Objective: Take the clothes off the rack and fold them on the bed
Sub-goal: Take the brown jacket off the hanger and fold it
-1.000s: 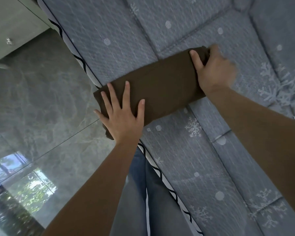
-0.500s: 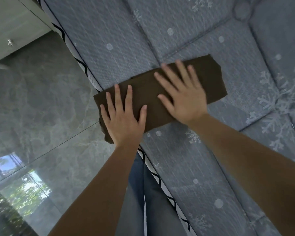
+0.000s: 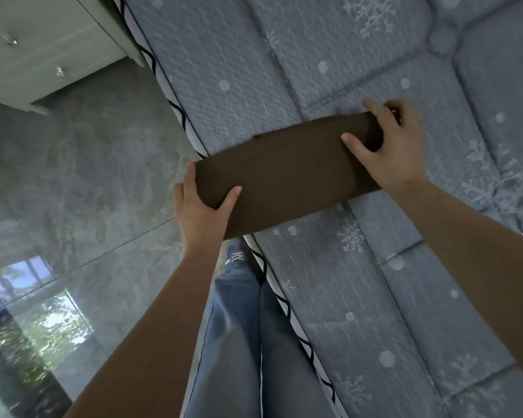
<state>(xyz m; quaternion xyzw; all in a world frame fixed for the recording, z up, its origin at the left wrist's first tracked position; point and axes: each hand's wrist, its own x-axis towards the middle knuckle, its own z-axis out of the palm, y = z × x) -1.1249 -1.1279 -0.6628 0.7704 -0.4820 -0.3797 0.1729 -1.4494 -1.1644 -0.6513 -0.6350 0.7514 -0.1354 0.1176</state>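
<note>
Both hands shifted from flat pressing to gripping ends of folded brown cloth point(image 3: 287, 173); apparently lifting.

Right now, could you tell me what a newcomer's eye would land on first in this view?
First the brown garment, folded into a long band across the edge of the grey snowflake-patterned bed at mid-frame. The left hand grips its end that overhangs the floor, and the right hand grips the far end on the bed. At top left stands a pale cabinet on glossy grey tiles.
</note>
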